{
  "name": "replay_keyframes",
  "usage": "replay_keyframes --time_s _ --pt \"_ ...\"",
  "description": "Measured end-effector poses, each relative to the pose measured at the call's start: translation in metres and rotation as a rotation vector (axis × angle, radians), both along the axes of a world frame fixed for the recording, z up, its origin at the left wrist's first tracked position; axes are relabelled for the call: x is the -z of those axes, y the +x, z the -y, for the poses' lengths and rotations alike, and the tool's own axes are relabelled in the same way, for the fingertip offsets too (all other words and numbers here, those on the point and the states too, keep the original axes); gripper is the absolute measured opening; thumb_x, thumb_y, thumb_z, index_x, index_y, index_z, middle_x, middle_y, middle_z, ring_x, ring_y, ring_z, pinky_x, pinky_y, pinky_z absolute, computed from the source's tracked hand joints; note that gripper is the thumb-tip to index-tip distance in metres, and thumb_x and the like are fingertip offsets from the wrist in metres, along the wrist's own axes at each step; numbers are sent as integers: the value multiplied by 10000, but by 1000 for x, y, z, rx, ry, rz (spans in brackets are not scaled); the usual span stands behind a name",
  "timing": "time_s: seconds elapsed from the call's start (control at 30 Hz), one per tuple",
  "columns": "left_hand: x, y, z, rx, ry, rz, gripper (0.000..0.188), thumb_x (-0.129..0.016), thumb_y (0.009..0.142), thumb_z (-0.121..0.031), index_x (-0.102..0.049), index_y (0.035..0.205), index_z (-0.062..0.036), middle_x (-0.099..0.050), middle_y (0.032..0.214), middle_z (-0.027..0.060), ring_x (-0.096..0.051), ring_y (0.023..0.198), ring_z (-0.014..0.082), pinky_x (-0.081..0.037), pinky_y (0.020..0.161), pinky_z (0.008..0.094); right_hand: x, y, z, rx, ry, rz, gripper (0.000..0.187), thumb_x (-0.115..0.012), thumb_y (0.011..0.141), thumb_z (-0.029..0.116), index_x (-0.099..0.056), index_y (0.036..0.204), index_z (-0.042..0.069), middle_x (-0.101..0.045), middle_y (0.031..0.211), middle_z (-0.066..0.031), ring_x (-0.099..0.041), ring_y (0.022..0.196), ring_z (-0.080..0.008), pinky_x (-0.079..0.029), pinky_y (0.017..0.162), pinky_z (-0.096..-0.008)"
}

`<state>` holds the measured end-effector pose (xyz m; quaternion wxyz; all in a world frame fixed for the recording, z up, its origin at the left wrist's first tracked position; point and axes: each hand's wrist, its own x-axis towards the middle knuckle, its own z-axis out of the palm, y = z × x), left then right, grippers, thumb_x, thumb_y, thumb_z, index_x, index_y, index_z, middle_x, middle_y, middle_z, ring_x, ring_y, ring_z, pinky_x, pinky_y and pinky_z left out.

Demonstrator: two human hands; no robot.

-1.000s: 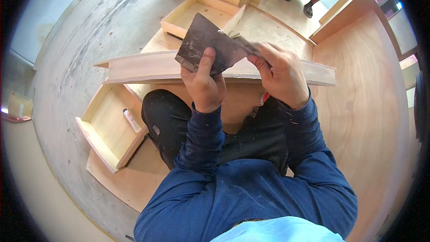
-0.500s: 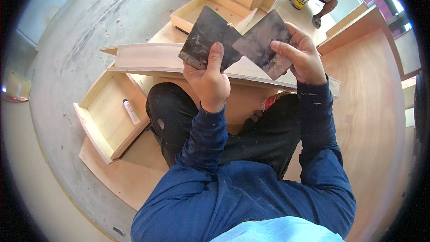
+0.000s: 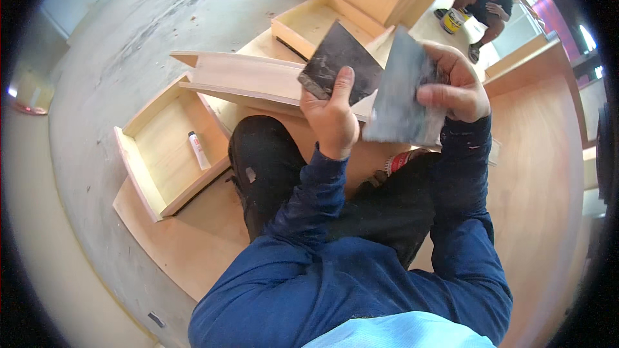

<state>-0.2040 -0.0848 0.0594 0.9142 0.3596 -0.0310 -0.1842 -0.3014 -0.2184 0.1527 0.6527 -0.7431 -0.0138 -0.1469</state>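
Note:
My left hand (image 3: pixel 331 116) grips a dark, square, flat putty spreader (image 3: pixel 343 61), thumb laid across its face. In my right hand (image 3: pixel 454 85), blurred by motion, is a second flat putty spreader (image 3: pixel 403 90), greyish and smeared, its edge pointing down and left. The two plates are side by side in front of me, the right one close to the left one's right corner; whether they touch I cannot tell. Behind and below them lies a long pale wooden panel (image 3: pixel 248 71), partly covered by my hands and the plates.
To the left a wooden drawer (image 3: pixel 171 203) holds a white tube (image 3: pixel 199 151). A red can (image 3: pixel 401 160) stands by my right leg. Another drawer (image 3: pixel 290 37) lies farther off. A person (image 3: pixel 483 0) crouches at the back right beside a yellow-and-white bucket (image 3: pixel 454 20). Wooden boards (image 3: pixel 532 174) stretch along my right.
The right spreader has swung from a diamond tilt to a steeper angle, its lower edge now down and left. Both hands sit farther right in the picture as the view has shifted.

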Motion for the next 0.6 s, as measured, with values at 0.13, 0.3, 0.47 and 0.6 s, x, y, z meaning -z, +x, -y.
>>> replay_keyframes --time_s 0.13,0.3,0.47,0.6 --pt "-19 5 -8 -1 241 -161 257 -641 884 46 -584 1133 13 -654 1055 75 -619 924 144 -537 801 287 -5 74 -42 620 54 428 202 -625 926 65 -574 1108 -7 -669 912 -81 -655 653 -180 -502 491 -296" --pt "-14 13 -9 -59 113 -178 286 -628 888 43 -562 1163 0 -643 1078 83 -630 934 166 -562 791 314 4 74 -47 664 -4 484 225 -633 931 80 -570 1134 8 -677 953 -97 -674 702 -178 -526 531 -283" --pt "-3 11 -7 -68 2 -207 314 -614 892 40 -539 1192 -13 -633 1101 91 -641 944 189 -587 781 341 27 42 -38 935 -496 365 247 -650 943 128 -557 1128 -7 -667 968 -70 -645 786 -131 -534 634 -268" --pt "4 4 5 -27 -70 -220 332 -606 894 39 -525 1210 -21 -627 1115 95 -647 950 203 -602 775 357 46 23 -45 978 -573 287 296 -692 925 171 -565 1126 -5 -675 964 -66 -606 888 -127 -478 809 -260"
